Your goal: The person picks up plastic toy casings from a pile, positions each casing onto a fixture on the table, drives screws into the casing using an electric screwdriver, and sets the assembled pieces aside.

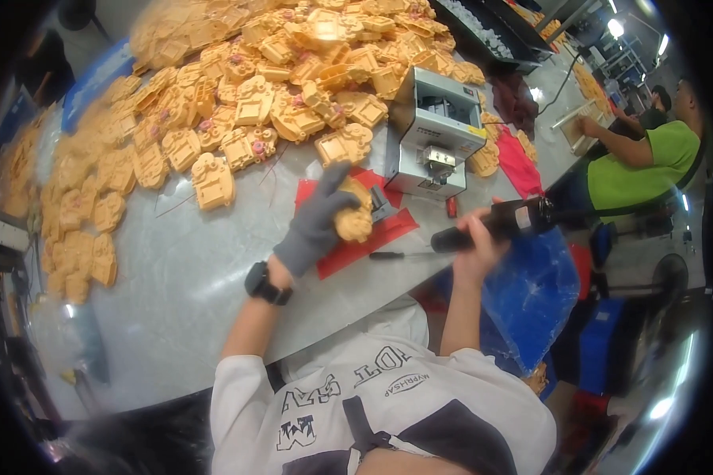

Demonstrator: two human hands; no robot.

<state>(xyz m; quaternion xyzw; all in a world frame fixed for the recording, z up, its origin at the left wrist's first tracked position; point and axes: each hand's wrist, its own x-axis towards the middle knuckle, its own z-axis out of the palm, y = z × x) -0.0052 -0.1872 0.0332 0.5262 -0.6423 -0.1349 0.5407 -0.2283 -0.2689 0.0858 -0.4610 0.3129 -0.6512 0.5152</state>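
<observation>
1. The yellow part (356, 219) is over the red mat (392, 233), gripped by the gloved left hand (313, 226).
2. The right hand (481, 247) wraps around the black tool (521, 216), right of the mat.
3. Farther: grey machine (425, 142) and yellow pile (293, 67) on the surface (182, 273).

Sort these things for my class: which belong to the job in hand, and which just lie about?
Likely in the job:
Yellow moulded plastic piece, in the left hand
Black cylindrical tool, in the right hand
Flat red sheet beneath the piece
Heaped yellow plastic pieces
Boxy grey machine

Apparently just lying about:
Slim black-handled screwdriver
Bright pink sheet
</observation>
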